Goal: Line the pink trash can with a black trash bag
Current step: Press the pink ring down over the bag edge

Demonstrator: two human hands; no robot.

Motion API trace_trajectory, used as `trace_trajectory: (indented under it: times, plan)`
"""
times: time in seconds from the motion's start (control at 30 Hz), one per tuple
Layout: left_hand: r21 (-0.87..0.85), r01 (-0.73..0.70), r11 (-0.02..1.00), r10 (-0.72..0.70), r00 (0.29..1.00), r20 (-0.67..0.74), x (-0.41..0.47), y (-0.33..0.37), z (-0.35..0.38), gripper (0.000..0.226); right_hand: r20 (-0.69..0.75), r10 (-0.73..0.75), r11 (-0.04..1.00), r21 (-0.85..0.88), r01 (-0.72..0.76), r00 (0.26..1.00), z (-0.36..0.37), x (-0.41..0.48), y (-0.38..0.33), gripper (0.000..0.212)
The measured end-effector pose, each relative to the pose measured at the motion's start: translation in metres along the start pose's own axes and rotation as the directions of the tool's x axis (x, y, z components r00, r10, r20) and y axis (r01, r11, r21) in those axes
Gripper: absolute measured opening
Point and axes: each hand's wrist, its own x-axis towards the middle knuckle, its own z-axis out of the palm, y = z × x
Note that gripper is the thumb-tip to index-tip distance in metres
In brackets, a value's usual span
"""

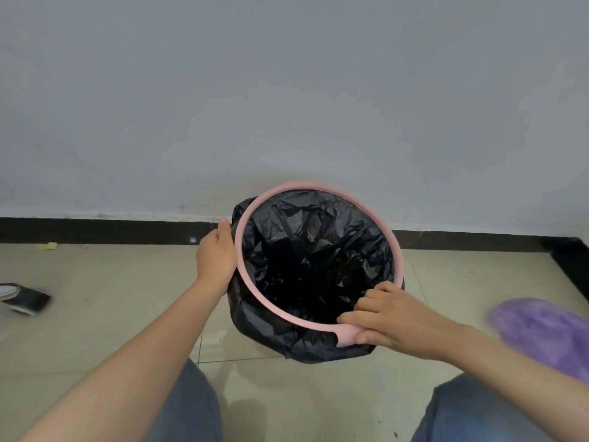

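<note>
We are holding the pink trash can on the floor, with the black trash bag lining it and folded over its rim. Our right hand is gripping the near rim, fingers curled over it. Our left hand is touching the left side, and we cannot tell how its fingers are lying.

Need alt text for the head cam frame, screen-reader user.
Seen from above, a black trash bag lines a pink trash can on a tiled floor, its edge folded over the outside. The right hand grips the near rim; the left hand rests against the left side. A blurred purple object lies at right.
</note>
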Motion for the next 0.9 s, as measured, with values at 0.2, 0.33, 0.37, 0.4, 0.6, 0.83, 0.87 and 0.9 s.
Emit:
trace_trajectory:
  times: [0.2, 0.33, 0.37, 0.4, 0.6, 0.83, 0.87, 0.9]
  plan:
    - [-0.036, 0.007, 0.999, -0.007, 1.0, 0.012, 0.013, 0.004, -0.001, 0.046, 0.036, 0.008, 0.998, -0.065, -0.005, 0.999, 0.01, -0.013, -0.005, 0.042]
    - [-0.098, 0.081, 0.992, -0.079, 0.997, 0.027, 0.015, 0.011, -0.005, 0.041, 0.11, 0.056, 0.997, 0.046, -0.061, 0.992, 0.009, -0.002, -0.009, 0.054]
    - [-0.097, 0.081, 0.992, -0.078, 0.996, 0.035, 0.016, 0.012, -0.007, 0.037, 0.153, 0.058, 0.992, 0.103, -0.075, 0.986, 0.004, 0.0, -0.008, 0.061]
    - [-0.074, 0.039, 0.996, -0.036, 0.998, 0.043, 0.014, 0.014, -0.009, 0.033, 0.183, 0.059, 0.988, 0.132, -0.084, 0.981, 0.002, 0.001, -0.007, 0.067]
    - [0.343, -0.39, 0.854, 0.318, 0.915, 0.247, 0.0, 0.003, -0.008, 0.023, 0.09, 0.098, 0.994, 0.033, -0.102, 0.991, 0.005, 0.016, -0.019, 0.043]
    - [0.358, -0.38, 0.853, 0.297, 0.917, 0.267, -0.002, -0.003, -0.005, 0.049, -0.158, 0.669, 0.743, 0.178, -0.645, 0.726, -0.009, 0.047, 0.018, 0.06]
    - [0.329, -0.36, 0.873, 0.281, 0.923, 0.263, -0.006, -0.002, -0.005, 0.052, -0.039, 0.747, 0.652, 0.239, -0.719, 0.664, -0.008, 0.052, 0.029, 0.061]
    - [0.297, -0.34, 0.892, 0.268, 0.929, 0.257, -0.009, -0.001, -0.006, 0.053, 0.06, 0.764, 0.601, 0.298, -0.742, 0.643, -0.005, 0.056, 0.037, 0.063]
